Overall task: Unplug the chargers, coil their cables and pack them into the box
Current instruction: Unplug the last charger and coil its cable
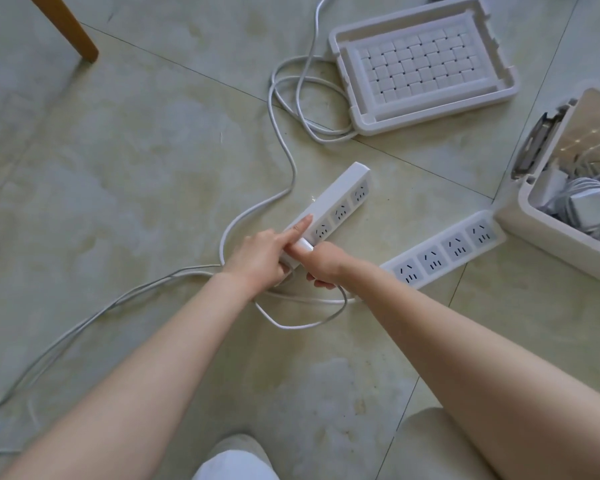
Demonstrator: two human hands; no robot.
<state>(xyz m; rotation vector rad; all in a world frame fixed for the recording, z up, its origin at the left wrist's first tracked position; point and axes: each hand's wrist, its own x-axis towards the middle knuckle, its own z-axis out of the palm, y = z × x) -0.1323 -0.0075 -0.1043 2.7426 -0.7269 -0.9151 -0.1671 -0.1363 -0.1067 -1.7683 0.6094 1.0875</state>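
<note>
We see a small white charger (305, 244) standing in the near end of a white power strip (342, 202) that lies slantwise on the tiled floor (136, 150). The right hand (326, 266) grips the charger, its fingers curled round it. The left hand (257, 259) holds the same end of the strip, its fingers wrapped under it and the forefinger stretched straight along the top edge. A thin white cable (305, 324) hangs in a loop below both hands, and we cannot tell where it ends under them. The strip's thicker cord (284, 143) winds away towards the top and loops beside the lid.

Just right of the hands lies a second power strip (444, 252), its far end touching or nearly touching the box (548, 244). The open white box stands at the right edge and holds packed chargers (584, 202) with coiled cables. Its lid (423, 64), with a woven-pattern panel, lies on the floor further off. A wooden furniture leg (66, 29) stands at the upper left.
</note>
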